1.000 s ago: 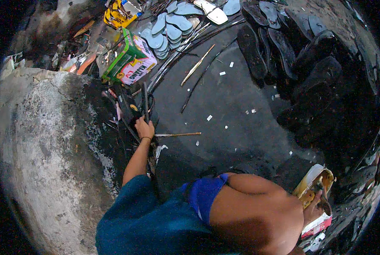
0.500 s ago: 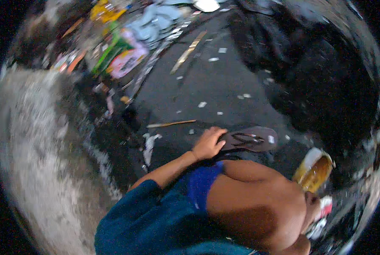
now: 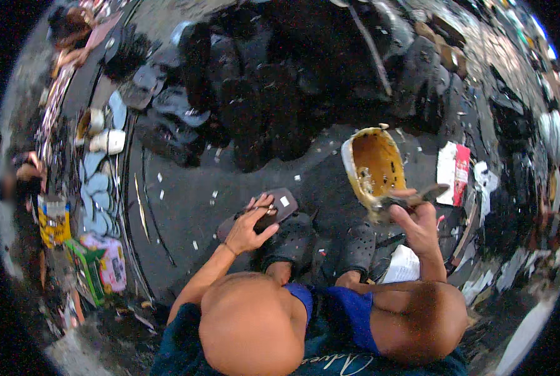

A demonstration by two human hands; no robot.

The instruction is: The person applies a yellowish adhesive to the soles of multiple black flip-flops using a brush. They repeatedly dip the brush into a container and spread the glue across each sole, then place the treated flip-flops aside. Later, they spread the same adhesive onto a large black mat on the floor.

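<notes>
A dark brown flip-flop (image 3: 284, 203) with a small white label is in my left hand (image 3: 250, 227), whose fingers lie across it by the strap, with the thumb out to the side. To the right, my right hand (image 3: 418, 225) grips a thin, dark tool (image 3: 435, 193) with a flat, widened end; blur hides its exact kind. The tool's other end is at the near rim of a cut-open yellowish container (image 3: 398, 164), stained brown inside and crusted at the edge.
Dark flip-flops (image 3: 248, 119) are heaped ahead, with grey-blue soles (image 3: 98, 194) at the left. Colourful packets (image 3: 108, 263) lie nearer. A red-and-white carton piece (image 3: 453, 173) is right of the container. My clogs (image 3: 357, 247) rest on the dark ground sheet (image 3: 192, 194). People sit at the far left.
The view has swung to the right. My right hand and its tool now show at the yellowish container. My left hand still holds the flip-flop, now turned with its labelled end up and right.
</notes>
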